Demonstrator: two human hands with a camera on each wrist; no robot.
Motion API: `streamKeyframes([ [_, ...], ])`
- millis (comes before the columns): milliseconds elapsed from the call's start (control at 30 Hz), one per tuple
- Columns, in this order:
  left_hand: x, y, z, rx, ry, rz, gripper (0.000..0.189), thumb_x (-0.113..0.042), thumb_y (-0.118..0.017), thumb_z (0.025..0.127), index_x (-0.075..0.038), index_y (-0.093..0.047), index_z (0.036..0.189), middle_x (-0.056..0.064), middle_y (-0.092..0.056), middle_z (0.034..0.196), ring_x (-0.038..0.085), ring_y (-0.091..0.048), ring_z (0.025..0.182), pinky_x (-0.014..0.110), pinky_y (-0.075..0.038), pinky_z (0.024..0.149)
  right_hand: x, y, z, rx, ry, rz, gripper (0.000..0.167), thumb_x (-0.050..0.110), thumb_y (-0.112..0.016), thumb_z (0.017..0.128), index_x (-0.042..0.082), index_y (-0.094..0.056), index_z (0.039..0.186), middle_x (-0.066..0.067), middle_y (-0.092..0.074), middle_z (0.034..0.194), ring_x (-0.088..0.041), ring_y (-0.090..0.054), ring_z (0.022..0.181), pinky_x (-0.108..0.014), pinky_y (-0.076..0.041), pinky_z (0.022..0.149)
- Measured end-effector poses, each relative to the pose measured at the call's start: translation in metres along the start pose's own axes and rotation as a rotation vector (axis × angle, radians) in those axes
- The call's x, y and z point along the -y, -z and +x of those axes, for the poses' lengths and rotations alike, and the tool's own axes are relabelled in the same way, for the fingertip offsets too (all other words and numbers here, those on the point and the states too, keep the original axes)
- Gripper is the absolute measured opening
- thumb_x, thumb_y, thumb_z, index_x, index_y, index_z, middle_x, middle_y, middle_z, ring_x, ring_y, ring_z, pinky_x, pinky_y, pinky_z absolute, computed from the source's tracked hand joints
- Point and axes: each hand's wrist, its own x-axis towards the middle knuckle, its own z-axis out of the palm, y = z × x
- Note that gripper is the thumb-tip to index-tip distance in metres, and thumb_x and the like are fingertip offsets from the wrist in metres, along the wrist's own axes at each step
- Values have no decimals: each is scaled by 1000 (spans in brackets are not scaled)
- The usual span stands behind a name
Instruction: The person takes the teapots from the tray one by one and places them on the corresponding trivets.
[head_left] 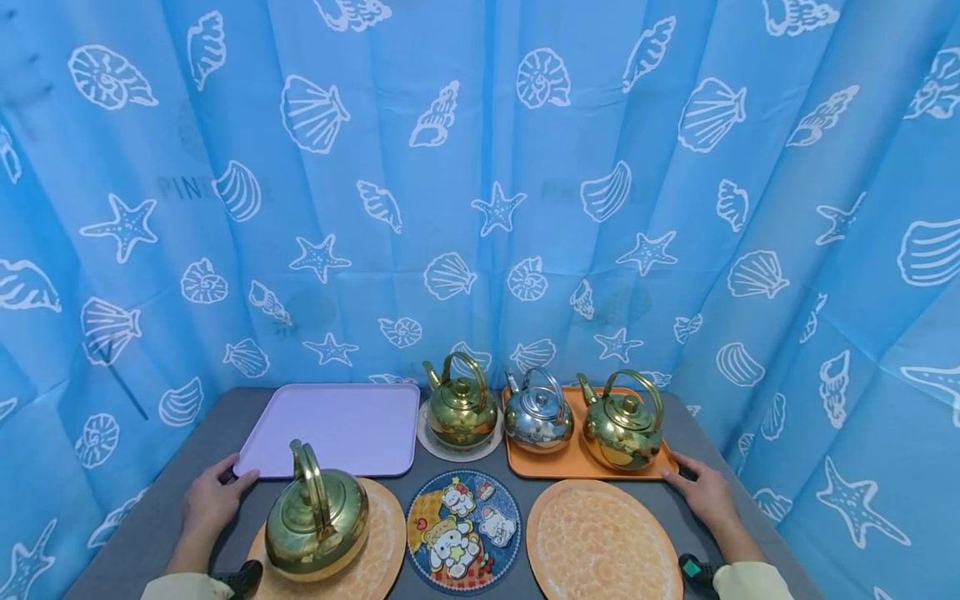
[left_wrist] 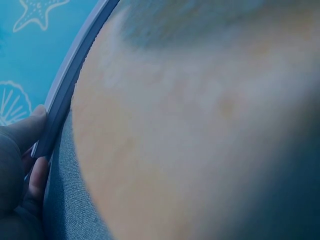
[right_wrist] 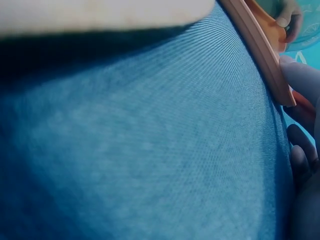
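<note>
While the left hand (head_left: 212, 498) pinches the near corner of the purple tray (head_left: 337, 425), back left on the grey surface (head_left: 531, 490), the right hand (head_left: 703, 492) pinches the orange tray (head_left: 575, 463), back right beneath a silver kettle (head_left: 538, 423) and a gold kettle (head_left: 622, 433). Faint letters (head_left: 183, 187) on the blue curtain (head_left: 450, 212) read "PIN", the rest too pale to tell.

1. Back row on the surface (head_left: 142, 533), left to right: left tray (head_left: 330, 425), coaster (head_left: 430, 443), right tray (head_left: 525, 469) — curtain (head_left: 480, 208) behind.
2. On the coaster: one kettle (head_left: 461, 417).
3. On the right tray: two more, a left-side kettle (head_left: 536, 421) and a right-side kettle (head_left: 622, 433).
4. Front row: left mat (head_left: 387, 533) bearing a fourth kettle (head_left: 315, 525), middle mat (head_left: 463, 531), right mat (head_left: 603, 542).
5. Hands — left hand (head_left: 212, 497) at the left tray's near-left corner, right hand (head_left: 705, 492) at the right tray's near-right.
</note>
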Motion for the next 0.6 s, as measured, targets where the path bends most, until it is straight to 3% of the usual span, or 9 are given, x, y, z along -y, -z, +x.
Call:
streamKeyframes([
  [467,-1,2,1,3,5,2,66,-28,-65,94,9,-38,142,37,-31,144,55,-25,132,65,-22,106,3,1,-4,-5,-2,9,67,41,-62,94,-6,-47,139,-38,-37,140,-55,-34,127,-66,-29,102],
  [600,-2,6,-1,0,-23,7,63,-24,-66,92,10,-41,139,38,-34,141,55,-28,130,64,-25,105,3,1,-4,-8,-1,4,67,42,-62,94,-5,-47,139,-38,-37,140,-55,-34,127,-65,-29,102],
])
